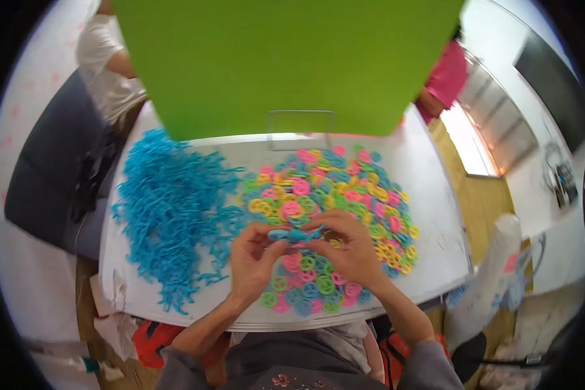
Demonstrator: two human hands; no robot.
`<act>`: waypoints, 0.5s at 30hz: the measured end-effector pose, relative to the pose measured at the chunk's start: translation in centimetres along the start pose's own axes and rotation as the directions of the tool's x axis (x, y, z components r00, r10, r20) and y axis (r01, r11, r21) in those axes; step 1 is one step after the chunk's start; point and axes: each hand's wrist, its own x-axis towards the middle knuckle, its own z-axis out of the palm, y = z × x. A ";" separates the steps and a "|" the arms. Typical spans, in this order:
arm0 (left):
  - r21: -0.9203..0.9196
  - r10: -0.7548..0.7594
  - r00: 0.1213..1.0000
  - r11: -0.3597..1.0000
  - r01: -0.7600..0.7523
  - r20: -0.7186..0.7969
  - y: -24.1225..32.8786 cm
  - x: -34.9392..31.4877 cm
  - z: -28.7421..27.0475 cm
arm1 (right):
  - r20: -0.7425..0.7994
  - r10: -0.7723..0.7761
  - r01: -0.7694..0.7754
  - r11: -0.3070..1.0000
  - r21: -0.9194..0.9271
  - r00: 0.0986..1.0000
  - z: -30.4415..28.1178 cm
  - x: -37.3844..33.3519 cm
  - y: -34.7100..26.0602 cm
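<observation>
In front of me, low over the table, both hands meet at a small blue plastic piece [297,235] with a round, wheel-like blue disc at its left end. My left hand [253,259] pinches the disc end between thumb and fingers. From the other side, my right hand [352,250] is closed on the right end, its fingertips partly hiding the piece. Beneath and around the hands spreads a heap of small wheel-like plastic discs [300,187] in pink, yellow, green and blue. Left of them lies a large tangled pile of thin, branching blue plastic pieces [169,208].
Everything lies on a white table [429,195] with a rounded front edge. A tall green panel [286,65] stands across its far side, with a thin wire frame [300,112] before it. People sit beyond, in a white sleeve [97,52] and a pink sleeve [447,75]. A dark chair [52,149] is at left.
</observation>
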 end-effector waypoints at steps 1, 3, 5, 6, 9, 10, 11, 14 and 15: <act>0.016 -0.017 1.000 1.000 0.017 0.025 -0.1 -0.3 -0.1 | 0.029 0.056 -0.055 0.998 -0.033 0.998 -0.3 -0.8 0.3; 0.066 -0.064 0.995 0.996 0.060 0.073 -0.5 -0.9 -0.4 | -0.065 0.025 -0.031 0.996 -0.085 0.998 -0.5 -2.6 0.3; 0.166 -0.152 0.977 0.978 0.127 0.150 -0.3 -1.4 0.6 | -0.097 0.045 -0.059 0.988 -0.142 0.994 -1.3 -4.3 -0.1; 0.283 -0.231 0.956 0.943 0.173 0.184 0.1 -1.6 0.9 | -0.102 0.054 -0.069 0.986 -0.149 0.993 -1.9 -5.4 0.6; 0.532 -0.134 0.964 0.847 -0.009 0.231 1.1 -2.5 3.4 | -0.397 0.281 -0.233 0.958 0.165 0.874 -5.6 -8.6 3.7; 0.627 -0.036 0.970 0.769 -0.127 0.241 1.2 -2.9 4.0 | -0.530 0.373 -0.304 0.928 0.216 0.761 -8.4 -9.6 3.8; 0.676 -0.062 0.934 0.707 -0.207 0.351 1.2 -3.7 4.0 | -0.672 0.249 -0.313 0.949 0.027 0.697 -11.4 -10.5 4.8; 0.696 0.010 0.833 0.544 -0.468 0.553 -0.3 -5.6 4.1 | -0.754 0.311 -0.520 0.853 -0.049 0.579 -21.2 -14.0 9.7; 0.743 -0.003 0.854 0.494 -0.451 0.520 -0.7 -6.0 4.4 | -0.750 0.319 -0.527 0.849 -0.047 0.580 -22.5 -14.5 10.6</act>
